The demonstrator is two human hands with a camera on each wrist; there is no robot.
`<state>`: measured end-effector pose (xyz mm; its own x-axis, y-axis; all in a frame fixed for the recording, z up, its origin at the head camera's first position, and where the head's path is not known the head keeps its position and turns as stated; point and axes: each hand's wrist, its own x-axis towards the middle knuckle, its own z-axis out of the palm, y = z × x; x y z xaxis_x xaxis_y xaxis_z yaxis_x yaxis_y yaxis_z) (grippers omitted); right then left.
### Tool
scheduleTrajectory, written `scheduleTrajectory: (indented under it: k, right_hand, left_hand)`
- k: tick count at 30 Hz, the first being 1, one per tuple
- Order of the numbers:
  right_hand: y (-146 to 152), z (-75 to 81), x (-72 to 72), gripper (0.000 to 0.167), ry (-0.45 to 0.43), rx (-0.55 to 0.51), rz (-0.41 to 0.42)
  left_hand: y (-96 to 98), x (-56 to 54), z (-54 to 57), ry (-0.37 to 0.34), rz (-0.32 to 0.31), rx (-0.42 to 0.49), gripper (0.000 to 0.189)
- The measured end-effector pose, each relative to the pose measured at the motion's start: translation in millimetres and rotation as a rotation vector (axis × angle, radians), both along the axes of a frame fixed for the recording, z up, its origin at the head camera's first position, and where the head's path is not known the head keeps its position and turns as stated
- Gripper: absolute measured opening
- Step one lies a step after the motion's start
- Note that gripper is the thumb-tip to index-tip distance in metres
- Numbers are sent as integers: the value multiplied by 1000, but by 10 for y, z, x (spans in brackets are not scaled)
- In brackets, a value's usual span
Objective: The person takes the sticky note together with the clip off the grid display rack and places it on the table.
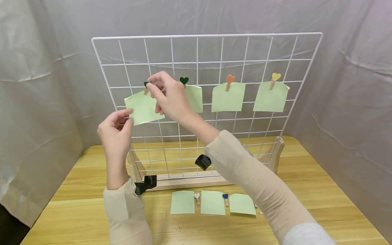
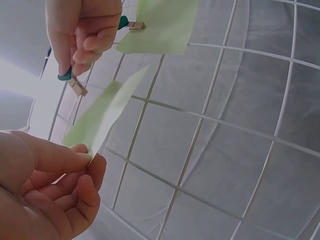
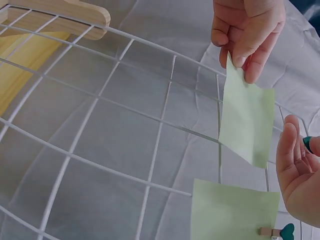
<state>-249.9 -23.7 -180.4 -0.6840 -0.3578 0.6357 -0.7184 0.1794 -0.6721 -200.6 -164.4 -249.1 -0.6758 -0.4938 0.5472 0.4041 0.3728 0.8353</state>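
My left hand (image 1: 115, 131) pinches the left edge of a pale green paper square (image 1: 143, 110) against the white wire grid (image 1: 207, 35). Above that paper, my right hand (image 1: 171, 96) pinches a small wooden clothespin with a dark green heart (image 2: 65, 76) between thumb and index finger. In the left wrist view the clothespin's wooden end (image 2: 77, 87) points toward the paper's upper edge, with a gap between them. Just right of it hangs another green paper (image 3: 232, 210), held by a clothespin with a green heart (image 3: 287, 232) and partly hidden by my right hand in the head view.
Two more papers hang farther right, under an orange-heart clothespin (image 1: 230, 80) and a yellow-heart clothespin (image 1: 276, 77). On the wooden table (image 1: 176, 236) lie three green papers (image 1: 212, 202), a white-heart clothespin (image 1: 197, 198) and a blue-heart clothespin (image 1: 225, 198). A wooden base (image 1: 186, 182) supports the grid.
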Motion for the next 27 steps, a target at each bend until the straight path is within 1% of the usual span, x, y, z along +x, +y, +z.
scheduleTrajectory:
  k: [5,9,16,21,27]
  right_hand:
    - [72,-76,28,19,-30,6,11]
    - [120,-137,37,20,-50,-2,18]
    - [162,-256,29,21,-48,5,22]
    - [180,-332,22,21,-43,9,27]
    - [204,-414,35,22,-69,-2,42]
  left_hand:
    - [-4,51,-24,-18,16,2,20]
    - [-9,80,-59,-35,14,-10,20]
    - [-20,111,-129,-47,8,-16,20]
    - [-23,146,-182,-73,0,-20,20]
    - [-33,189,-253,-93,-4,-16,20]
